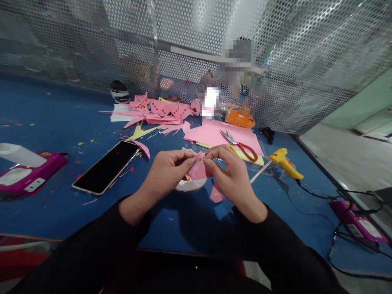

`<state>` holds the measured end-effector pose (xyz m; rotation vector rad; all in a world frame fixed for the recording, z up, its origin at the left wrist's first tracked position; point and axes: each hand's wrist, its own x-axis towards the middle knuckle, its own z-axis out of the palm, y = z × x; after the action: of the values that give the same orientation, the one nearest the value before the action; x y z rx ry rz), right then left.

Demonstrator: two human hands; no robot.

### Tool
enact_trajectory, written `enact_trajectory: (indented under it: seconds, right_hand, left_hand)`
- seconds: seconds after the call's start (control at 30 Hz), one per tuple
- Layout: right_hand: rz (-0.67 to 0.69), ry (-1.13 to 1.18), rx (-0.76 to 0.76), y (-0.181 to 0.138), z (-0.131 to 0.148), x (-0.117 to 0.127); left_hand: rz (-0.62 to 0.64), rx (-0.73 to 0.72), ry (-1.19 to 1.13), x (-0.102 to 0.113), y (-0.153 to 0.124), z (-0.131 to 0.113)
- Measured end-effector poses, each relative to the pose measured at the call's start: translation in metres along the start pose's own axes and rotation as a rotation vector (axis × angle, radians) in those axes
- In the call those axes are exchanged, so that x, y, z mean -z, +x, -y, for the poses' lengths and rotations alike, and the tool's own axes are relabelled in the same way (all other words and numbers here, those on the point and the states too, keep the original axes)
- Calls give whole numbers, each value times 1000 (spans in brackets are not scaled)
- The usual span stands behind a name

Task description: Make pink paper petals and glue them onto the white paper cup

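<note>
Between my two hands is a small folded piece of pink paper (198, 170), pinched at its upper edge from both sides. My left hand (169, 170) grips it with thumb and forefinger. On the other side, my right hand (230, 174) pinches it near a small yellowish spot. Beneath the paper sits a round whitish dish-like thing (190, 188) with an orange and red pattern, largely hidden by my hands. Another pink paper piece (217, 194) lies under my right hand, on the blue table (171, 232).
Red-handled scissors (247, 151) rest on pink sheets (211, 132). To the right lie a yellow glue gun (286, 162) and a purple power strip (357, 220) with black cords. Left are a phone (107, 167) and another purple strip (33, 173). Pink scraps (165, 112) lie before a perforated metal screen (196, 30).
</note>
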<state>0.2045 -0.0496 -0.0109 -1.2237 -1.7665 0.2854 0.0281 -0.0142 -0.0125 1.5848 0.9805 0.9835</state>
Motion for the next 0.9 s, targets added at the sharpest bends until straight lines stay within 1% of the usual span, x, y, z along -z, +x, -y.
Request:
enact_trajectory:
  seconds: [0.17, 0.53, 0.9]
  right_hand:
    - [-57, -11, 6, -2, 0, -6]
    - [-103, -30, -17, -2, 1, -10]
    - [-81, -61, 2, -2, 2, -9]
  left_hand:
    - [4, -39, 18, 0, 0, 1]
    - [18, -36, 3, 0, 0, 0]
    - [12, -25, 34, -1, -3, -1]
